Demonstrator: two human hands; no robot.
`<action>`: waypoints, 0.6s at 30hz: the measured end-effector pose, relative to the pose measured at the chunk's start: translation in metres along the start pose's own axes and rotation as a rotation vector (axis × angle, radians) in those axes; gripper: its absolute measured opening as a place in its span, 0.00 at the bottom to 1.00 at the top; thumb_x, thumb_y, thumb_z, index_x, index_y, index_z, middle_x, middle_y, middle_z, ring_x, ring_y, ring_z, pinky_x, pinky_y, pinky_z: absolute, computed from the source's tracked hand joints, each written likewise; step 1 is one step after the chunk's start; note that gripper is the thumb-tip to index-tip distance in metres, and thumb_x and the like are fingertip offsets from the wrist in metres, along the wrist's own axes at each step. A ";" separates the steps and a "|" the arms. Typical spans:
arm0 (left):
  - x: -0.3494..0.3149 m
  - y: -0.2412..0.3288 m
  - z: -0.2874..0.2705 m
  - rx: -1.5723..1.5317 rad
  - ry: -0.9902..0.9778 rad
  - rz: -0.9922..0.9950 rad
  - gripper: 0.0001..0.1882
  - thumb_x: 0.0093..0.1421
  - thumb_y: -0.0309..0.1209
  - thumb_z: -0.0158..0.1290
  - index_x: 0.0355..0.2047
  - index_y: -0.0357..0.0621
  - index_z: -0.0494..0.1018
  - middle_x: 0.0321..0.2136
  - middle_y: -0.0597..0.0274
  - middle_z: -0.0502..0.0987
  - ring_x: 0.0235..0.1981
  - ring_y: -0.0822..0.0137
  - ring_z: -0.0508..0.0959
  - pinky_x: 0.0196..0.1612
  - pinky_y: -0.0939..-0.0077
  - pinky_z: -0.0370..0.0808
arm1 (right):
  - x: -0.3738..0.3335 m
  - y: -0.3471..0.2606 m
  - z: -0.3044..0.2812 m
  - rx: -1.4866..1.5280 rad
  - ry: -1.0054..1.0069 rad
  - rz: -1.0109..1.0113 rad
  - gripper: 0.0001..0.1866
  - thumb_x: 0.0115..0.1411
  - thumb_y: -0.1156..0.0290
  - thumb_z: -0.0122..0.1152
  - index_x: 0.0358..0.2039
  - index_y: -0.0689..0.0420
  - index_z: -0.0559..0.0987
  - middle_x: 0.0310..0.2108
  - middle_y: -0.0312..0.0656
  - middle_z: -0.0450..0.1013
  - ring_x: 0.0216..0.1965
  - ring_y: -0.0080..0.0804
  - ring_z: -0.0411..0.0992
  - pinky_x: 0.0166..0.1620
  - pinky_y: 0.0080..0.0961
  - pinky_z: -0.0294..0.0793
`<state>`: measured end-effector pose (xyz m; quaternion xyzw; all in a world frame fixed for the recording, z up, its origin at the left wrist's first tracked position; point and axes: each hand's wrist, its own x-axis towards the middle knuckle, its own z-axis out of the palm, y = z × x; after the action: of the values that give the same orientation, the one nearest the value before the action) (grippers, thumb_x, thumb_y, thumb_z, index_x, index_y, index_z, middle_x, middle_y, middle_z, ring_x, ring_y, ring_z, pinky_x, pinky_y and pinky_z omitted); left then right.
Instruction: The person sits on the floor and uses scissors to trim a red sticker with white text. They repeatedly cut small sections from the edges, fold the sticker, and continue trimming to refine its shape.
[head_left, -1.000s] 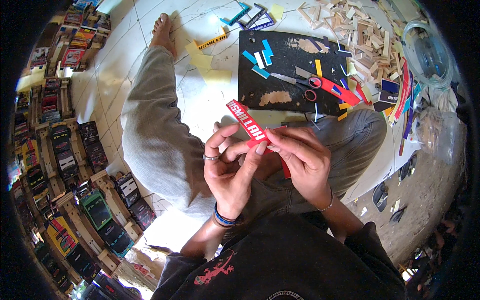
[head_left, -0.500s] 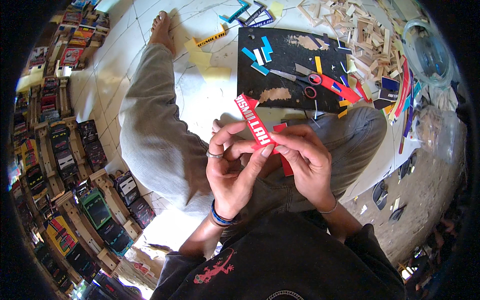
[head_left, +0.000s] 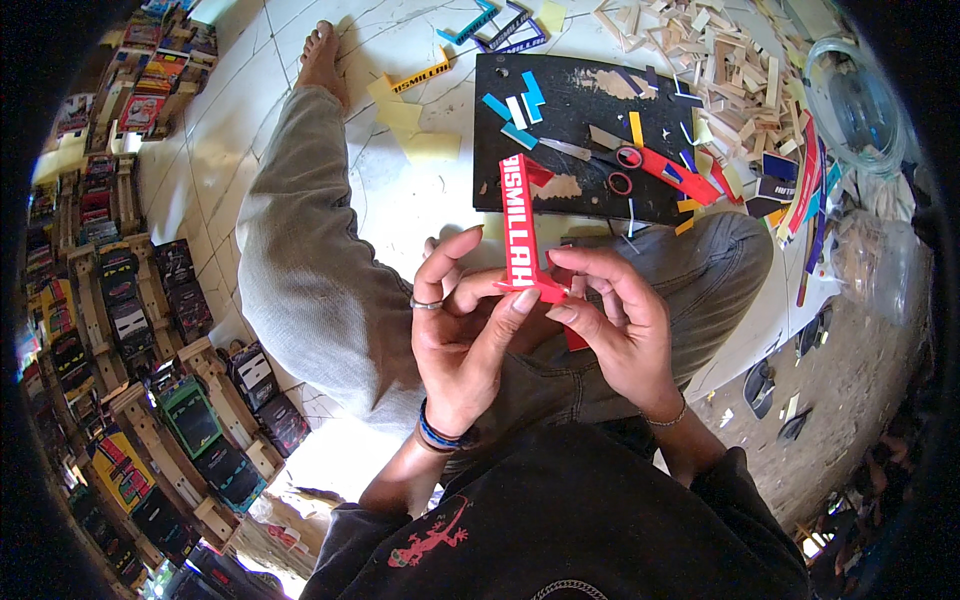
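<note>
Above my lap, my left hand (head_left: pixel 462 345) pinches the lower end of a red bracket-like piece (head_left: pixel 516 205) with white lettering. The piece stands almost upright in the view, with short red flaps bent out at both ends. My right hand (head_left: pixel 622 335) has its thumb and index finger on the red flap at the lower right end. Part of that end is hidden by the fingertips. Behind my hands lies a black board (head_left: pixel 560 115) bearing scissors (head_left: pixel 620 160), a red strip (head_left: pixel 670 175) and several blue pieces (head_left: pixel 532 92).
Small wooden sticks (head_left: pixel 740 95) are heaped at the far right, beside a clear plastic basin (head_left: pixel 855 105). A yellow lettered bracket (head_left: pixel 418 76) and yellow paper sheets (head_left: pixel 425 140) lie on the tiled floor. Toy-truck-like items on wooden frames (head_left: pixel 120 300) line the left side.
The red piece has swung from leaning left to almost upright, and its far end now overlaps the board. My right hand has shifted slightly, its fingers now on the lower flap.
</note>
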<state>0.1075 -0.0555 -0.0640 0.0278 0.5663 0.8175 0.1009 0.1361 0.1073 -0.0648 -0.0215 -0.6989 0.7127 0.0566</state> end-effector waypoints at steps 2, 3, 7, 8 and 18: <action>0.001 -0.001 -0.001 0.011 -0.009 0.034 0.34 0.62 0.14 0.57 0.65 0.38 0.55 0.42 0.57 0.82 0.48 0.70 0.79 0.57 0.73 0.73 | -0.001 0.001 -0.002 0.005 0.009 0.030 0.20 0.59 0.75 0.69 0.53 0.58 0.78 0.42 0.35 0.76 0.33 0.17 0.66 0.38 0.17 0.69; 0.001 -0.001 -0.002 0.018 -0.012 0.052 0.34 0.62 0.14 0.57 0.65 0.38 0.55 0.42 0.57 0.82 0.48 0.70 0.80 0.57 0.73 0.73 | -0.001 0.001 -0.003 0.008 0.011 0.044 0.19 0.59 0.75 0.69 0.51 0.58 0.78 0.41 0.34 0.77 0.32 0.16 0.66 0.37 0.16 0.68; 0.000 -0.001 -0.003 -0.002 0.005 0.012 0.34 0.62 0.14 0.57 0.65 0.37 0.55 0.42 0.58 0.82 0.48 0.69 0.80 0.57 0.73 0.73 | -0.002 -0.002 -0.002 0.057 0.008 0.080 0.15 0.58 0.74 0.71 0.46 0.58 0.80 0.38 0.32 0.77 0.31 0.15 0.66 0.35 0.16 0.68; 0.000 0.000 -0.004 0.005 0.006 0.009 0.34 0.62 0.14 0.57 0.65 0.37 0.55 0.42 0.58 0.82 0.48 0.69 0.80 0.57 0.73 0.73 | -0.002 -0.003 -0.002 0.032 0.004 0.085 0.14 0.58 0.74 0.71 0.45 0.59 0.80 0.38 0.32 0.77 0.31 0.15 0.66 0.35 0.16 0.68; 0.006 0.003 -0.004 -0.122 -0.099 -0.005 0.43 0.57 0.13 0.61 0.68 0.39 0.51 0.44 0.55 0.80 0.50 0.65 0.79 0.56 0.67 0.76 | -0.006 0.002 0.007 0.172 0.044 0.008 0.09 0.59 0.80 0.68 0.40 0.60 0.79 0.41 0.42 0.76 0.42 0.27 0.75 0.46 0.22 0.74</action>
<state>0.1004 -0.0591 -0.0633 0.0607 0.5098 0.8479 0.1323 0.1416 0.0995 -0.0667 -0.0351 -0.6334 0.7698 0.0706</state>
